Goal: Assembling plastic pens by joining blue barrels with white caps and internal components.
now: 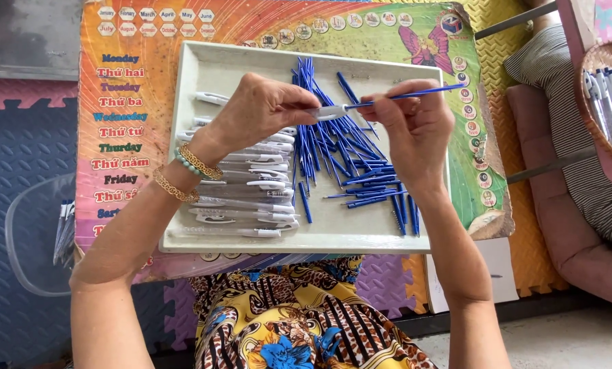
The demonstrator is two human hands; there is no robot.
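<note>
Here the white tray [203, 68] serves as the landmark: it lies on a colourful printed board [135, 41] over foam floor mats [19, 137]. Inside the tray, a row of white pen barrels [251, 184] is stacked along its left half, and a loose heap of blue refills [347, 150] fills its middle and right. Beyond the tray's right edge, past the board, a woven basket [610, 102] holds finished pens.

Above the tray's centre, both hands meet. The left hand [261, 113] pinches one white pen barrel [330, 111], its fingers closed on the barrel's left end, so the open end points right. The right hand [415, 119] has its fingers closed on a single blue refill [415, 94], which runs nearly level, tilting slightly up toward the tray's far right corner. The refill's near tip sits right at the barrel's mouth, and the two long axes are almost in line. The right hand lies to the right of the barrel, the left hand to its left.
</note>
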